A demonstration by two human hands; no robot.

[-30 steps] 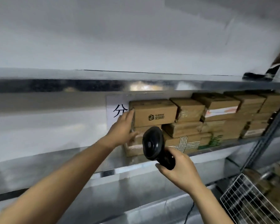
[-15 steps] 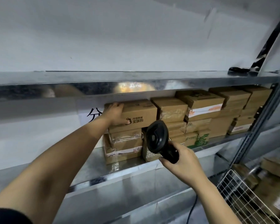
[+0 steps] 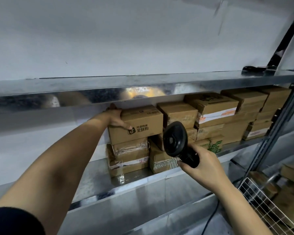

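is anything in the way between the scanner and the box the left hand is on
Nothing visible does. The left hand grips the top-left cardboard box at its left end, thumb on the front face beside the logo. The barcode scanner in the right hand is held in open air right of it.

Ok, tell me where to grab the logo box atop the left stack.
Take the logo box by its free left end, from the left: the neighbouring box crowds its right side and the upper shelf sits close above. The left hand grips there.
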